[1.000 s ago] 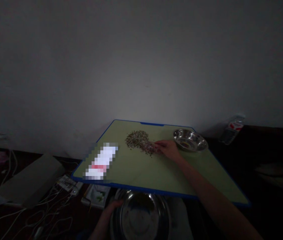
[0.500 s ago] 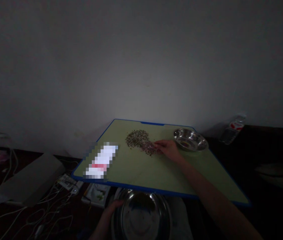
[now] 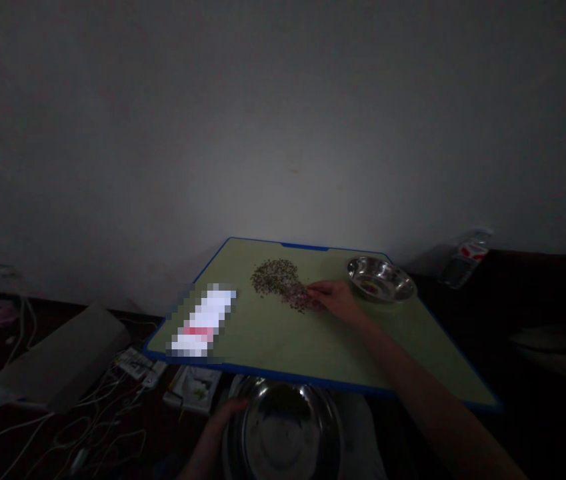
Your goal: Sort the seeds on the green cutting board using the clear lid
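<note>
On the pale green tabletop (image 3: 283,347) with a blue edge lies a spread of small dark greenish bits (image 3: 273,277). Reddish-purple bits (image 3: 295,297) adjoin it; their kind is too small to tell. At the right side of these, my right hand (image 3: 333,299) is closed in a pinch, fingertips down among the reddish bits. What sits between the fingers cannot be made out. Below the table's near edge, my left hand (image 3: 225,420) grips the left rim of a shiny steel basin (image 3: 283,440), which has some dark stuff at its far side.
A smaller steel bowl (image 3: 385,283) with a little reddish matter in it stands at the table's back right. A bright pixelated phone-like panel (image 3: 205,320) lies at the left. Cables (image 3: 97,407), a grey box (image 3: 63,360) and a plastic bottle (image 3: 465,260) surround the table.
My right fingertips have shifted very slightly at the reddish bits. My left hand and the basin stay in place.
</note>
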Tool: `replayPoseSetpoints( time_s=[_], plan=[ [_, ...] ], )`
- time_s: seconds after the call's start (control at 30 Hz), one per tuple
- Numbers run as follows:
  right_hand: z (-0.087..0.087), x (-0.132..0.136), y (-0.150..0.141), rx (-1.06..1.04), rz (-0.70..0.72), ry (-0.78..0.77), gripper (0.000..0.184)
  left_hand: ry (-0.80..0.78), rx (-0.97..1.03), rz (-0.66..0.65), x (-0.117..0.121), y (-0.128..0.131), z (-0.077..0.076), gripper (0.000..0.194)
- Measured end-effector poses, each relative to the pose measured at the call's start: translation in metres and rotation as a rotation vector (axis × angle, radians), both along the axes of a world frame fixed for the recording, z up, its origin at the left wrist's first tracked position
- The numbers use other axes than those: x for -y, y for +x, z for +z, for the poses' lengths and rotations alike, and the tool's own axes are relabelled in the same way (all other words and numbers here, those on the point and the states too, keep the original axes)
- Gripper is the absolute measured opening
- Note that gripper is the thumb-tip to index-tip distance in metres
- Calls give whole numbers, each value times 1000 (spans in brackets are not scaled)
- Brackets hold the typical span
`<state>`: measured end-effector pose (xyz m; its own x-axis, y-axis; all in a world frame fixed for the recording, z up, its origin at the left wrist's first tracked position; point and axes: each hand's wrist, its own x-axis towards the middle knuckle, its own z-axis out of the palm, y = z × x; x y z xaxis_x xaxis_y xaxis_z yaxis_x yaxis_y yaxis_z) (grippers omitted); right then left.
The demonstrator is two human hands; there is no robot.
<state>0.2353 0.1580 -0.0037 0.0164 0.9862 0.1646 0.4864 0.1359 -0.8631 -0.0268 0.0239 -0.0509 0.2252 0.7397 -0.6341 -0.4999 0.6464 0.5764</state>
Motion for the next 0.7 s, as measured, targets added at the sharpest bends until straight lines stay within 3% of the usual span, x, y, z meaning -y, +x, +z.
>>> replayPoseSetpoints(
  time_s=[0.23, 0.7],
  plan=[
    [5, 4, -3, -20, -10, -8, 26, 18, 9, -15, 9, 1, 9, 29],
    [3, 3, -4, -29, 17, -27, 27, 77, 29, -17, 7, 0, 1, 29]
  ],
)
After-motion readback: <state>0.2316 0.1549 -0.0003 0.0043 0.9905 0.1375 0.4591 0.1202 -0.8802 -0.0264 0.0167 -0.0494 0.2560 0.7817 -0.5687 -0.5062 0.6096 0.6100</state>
